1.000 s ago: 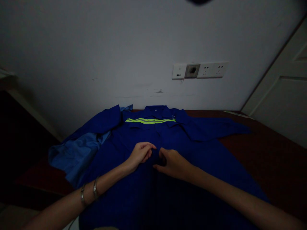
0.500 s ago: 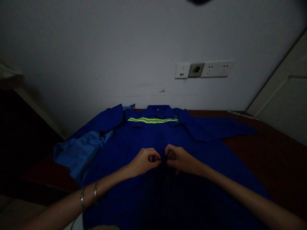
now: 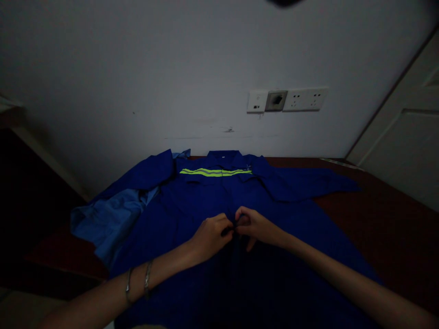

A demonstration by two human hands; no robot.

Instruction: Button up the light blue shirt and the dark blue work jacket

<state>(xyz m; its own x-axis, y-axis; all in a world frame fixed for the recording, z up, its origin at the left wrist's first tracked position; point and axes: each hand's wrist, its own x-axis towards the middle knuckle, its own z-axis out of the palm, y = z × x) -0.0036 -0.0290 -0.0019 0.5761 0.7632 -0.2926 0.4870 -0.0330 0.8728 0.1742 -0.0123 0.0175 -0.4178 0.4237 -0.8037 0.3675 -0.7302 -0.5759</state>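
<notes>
Blue garment: the dark blue garment (image 3: pixel 195 201) lies spread front up on the dark red tabletop (image 3: pixel 356 228), its collar (image 3: pixel 224 158) by the wall (image 3: pixel 154 68); its lay looks unchanged from a second ago.
Chest stripe: a yellow-green and grey band (image 3: pixel 206 172) crosses the chest below the collar.
Left hand: the left hand (image 3: pixel 211 235) is over the front's middle, fingers bent toward the thumb; too dark to tell whether cloth is pinched.
Right hand: the right hand (image 3: pixel 259 227) faces it, forefinger arched and thumb tip close to the left fingertips; its grip cannot be told either.
Gap between hands: half a second ago the fingertips stood clearly apart; now they nearly meet.
Wrist: two bracelets (image 3: pixel 147 278) ring the left forearm.
Light blue cloth: a crumpled piece (image 3: pixel 109 221) lies beside the garment, partly under its left sleeve (image 3: pixel 147 173).
Wall: a row of sockets (image 3: pixel 303 99), with a pale door (image 3: pixel 401 141) to the right.
</notes>
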